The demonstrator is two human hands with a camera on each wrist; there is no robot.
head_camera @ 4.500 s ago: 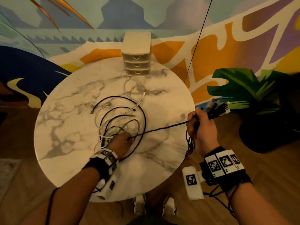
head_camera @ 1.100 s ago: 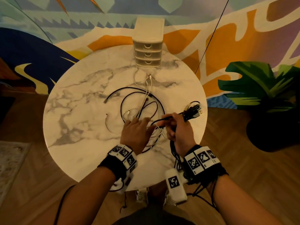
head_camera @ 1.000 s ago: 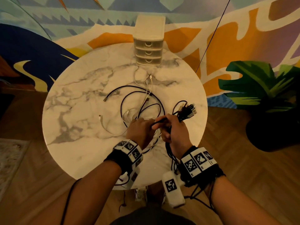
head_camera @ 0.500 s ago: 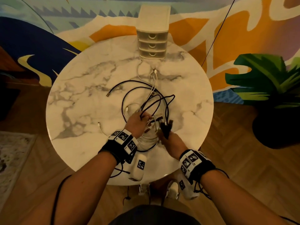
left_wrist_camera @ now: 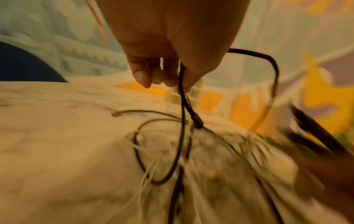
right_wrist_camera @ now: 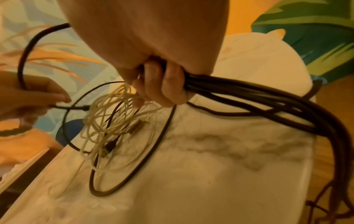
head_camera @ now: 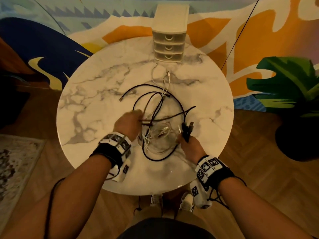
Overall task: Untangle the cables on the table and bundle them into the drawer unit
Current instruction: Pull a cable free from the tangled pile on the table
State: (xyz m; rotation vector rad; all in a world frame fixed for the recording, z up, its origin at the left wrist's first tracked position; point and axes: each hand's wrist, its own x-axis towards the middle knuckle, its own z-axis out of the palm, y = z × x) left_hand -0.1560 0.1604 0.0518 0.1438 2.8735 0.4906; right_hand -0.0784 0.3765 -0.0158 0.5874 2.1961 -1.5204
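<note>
A tangle of black cables (head_camera: 156, 107) and thin white cables (head_camera: 159, 135) lies on the round marble table (head_camera: 96, 94). My left hand (head_camera: 128, 124) pinches a black cable (left_wrist_camera: 182, 97) near its plug, just above the tangle. My right hand (head_camera: 187, 144) grips a gathered bundle of black cables (right_wrist_camera: 249, 97), whose plug ends (head_camera: 187, 129) stick up above the fist. The white coil (right_wrist_camera: 114, 115) lies between both hands. The cream three-drawer unit (head_camera: 170, 40) stands at the far edge with its drawers closed.
A potted plant (head_camera: 293, 104) stands on the floor to the right of the table. A rug (head_camera: 15, 163) lies on the wooden floor at the left. A thin black cord (head_camera: 240, 33) hangs along the painted wall behind.
My right hand has moved back toward the near right with its bundle, plug ends now pointing up. My left hand has shifted left and lifted a black cable end out of the tangle.
</note>
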